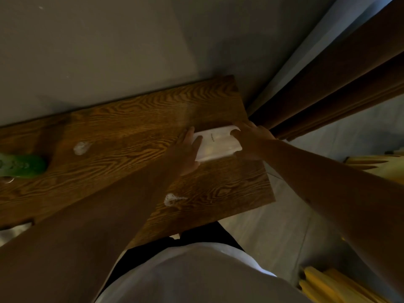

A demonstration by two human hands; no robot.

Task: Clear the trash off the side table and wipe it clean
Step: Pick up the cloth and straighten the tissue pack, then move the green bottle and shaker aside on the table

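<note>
Two hands on a white packet (215,143) at the right end of the wooden side table (122,136).
Packet lies flat, long axis running left-right across the tabletop, slightly tilted; looks like a soft tissue or wipe pack, contents not readable. Left hand (188,149) fingers spread flat on its left end; right hand (251,136) fingers curled over its right end, gripping. Foam blobs: one (81,147) mid-left on the table, one (172,199) near the front edge. Green object (20,166) at far left, blurred, cannot tell what. Brown curtain (328,84) beside the table's right end.
</note>
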